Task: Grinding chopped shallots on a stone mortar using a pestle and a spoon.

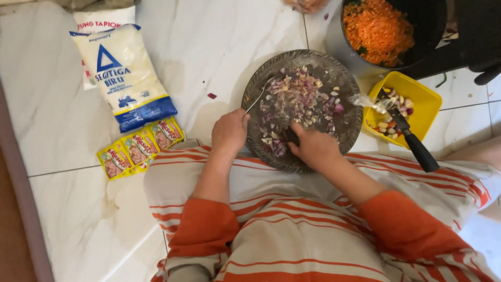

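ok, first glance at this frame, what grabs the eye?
The round stone mortar at centre, heaped with chopped purple shallots, where the right hand presses a pestle and the left hand holds a spoon. Then the pot of orange grated carrot top right, and the yellow tray with a knife beside it.

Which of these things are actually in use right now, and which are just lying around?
In use:
left hand holding a spoon
right hand gripping a pestle
stone mortar with chopped shallots

Lying about:
flour bag
seasoning sachets
yellow tub with a knife
pot of carrot
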